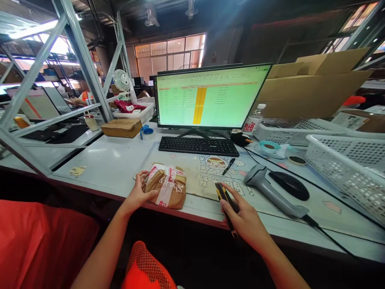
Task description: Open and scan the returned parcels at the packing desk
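A brown wrapped package (176, 192) with white-and-red tape lies at the desk's front edge. My left hand (141, 193) grips its left side, thumb on top and fingers behind. Held in my right hand (240, 212) is a black and yellow utility knife (221, 193), pointing toward the desk; whether its blade is out I cannot tell. The knife is apart from the package, to its right. A grey barcode scanner (273, 192) and a black mouse (289, 185) lie to the right of my right hand. A black pen (229, 166) rests on the printed desk mat (195, 160).
A monitor (180, 100) and black keyboard (198, 146) stand behind the package. White plastic baskets (345, 154), tape rolls (270, 147) and a bottle (254, 119) are on the right. A cardboard box (122, 127) sits back left, beside a metal frame (90, 80). Another person (84, 94) is far left.
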The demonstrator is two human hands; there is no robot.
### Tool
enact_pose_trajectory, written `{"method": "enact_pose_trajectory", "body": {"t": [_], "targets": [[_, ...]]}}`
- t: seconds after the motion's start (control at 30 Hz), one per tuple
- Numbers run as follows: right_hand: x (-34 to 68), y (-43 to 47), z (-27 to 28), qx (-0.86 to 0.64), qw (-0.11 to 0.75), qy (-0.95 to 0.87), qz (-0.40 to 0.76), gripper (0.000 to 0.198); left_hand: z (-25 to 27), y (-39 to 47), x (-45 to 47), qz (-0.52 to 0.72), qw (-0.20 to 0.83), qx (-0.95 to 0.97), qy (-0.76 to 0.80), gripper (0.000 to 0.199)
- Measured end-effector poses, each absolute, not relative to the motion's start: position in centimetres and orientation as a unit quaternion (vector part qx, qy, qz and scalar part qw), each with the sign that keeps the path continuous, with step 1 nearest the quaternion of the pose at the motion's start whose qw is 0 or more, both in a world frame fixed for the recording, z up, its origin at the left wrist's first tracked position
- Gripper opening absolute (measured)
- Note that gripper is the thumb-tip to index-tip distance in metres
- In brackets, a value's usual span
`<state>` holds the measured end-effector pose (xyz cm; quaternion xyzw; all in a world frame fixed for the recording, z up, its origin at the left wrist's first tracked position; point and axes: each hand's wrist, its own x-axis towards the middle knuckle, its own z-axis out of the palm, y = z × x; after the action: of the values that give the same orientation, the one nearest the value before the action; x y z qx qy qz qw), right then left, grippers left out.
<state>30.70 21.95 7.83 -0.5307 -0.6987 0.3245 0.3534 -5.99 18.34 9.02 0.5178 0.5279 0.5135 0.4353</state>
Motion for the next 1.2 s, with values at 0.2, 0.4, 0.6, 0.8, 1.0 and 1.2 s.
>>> {"method": "enact_pose_trajectory", "body": {"t": [0.2,0.4,0.6,0.8,1.0,1.2], "targets": [[30.4,22.2,9.2,-0.461,0.348,-0.618,0.534,0.079,12.4,18.9,-7.3,0.374,0.406,0.639,0.536,0.131],[28.4,22.9,11.5,-0.426,0.312,-0.639,0.559,0.074,11.4,18.6,-4.8,0.364,0.388,0.660,0.531,0.125],[27.9,22.3,14.0,-0.384,0.314,-0.711,0.498,0.065,10.0,18.3,-3.8,0.370,0.358,0.694,0.503,0.113],[29.4,21.2,15.6,-0.407,0.293,-0.751,0.429,0.062,10.2,17.8,-3.5,0.366,0.329,0.720,0.490,0.103],[29.8,20.7,16.6,-0.414,0.285,-0.784,0.365,0.057,10.8,17.2,-1.9,0.401,0.278,0.701,0.520,0.109],[29.9,20.3,16.7,-0.413,0.288,-0.791,0.349,0.056,10.5,18.8,-2.0,0.453,0.189,0.726,0.482,0.096]]}}
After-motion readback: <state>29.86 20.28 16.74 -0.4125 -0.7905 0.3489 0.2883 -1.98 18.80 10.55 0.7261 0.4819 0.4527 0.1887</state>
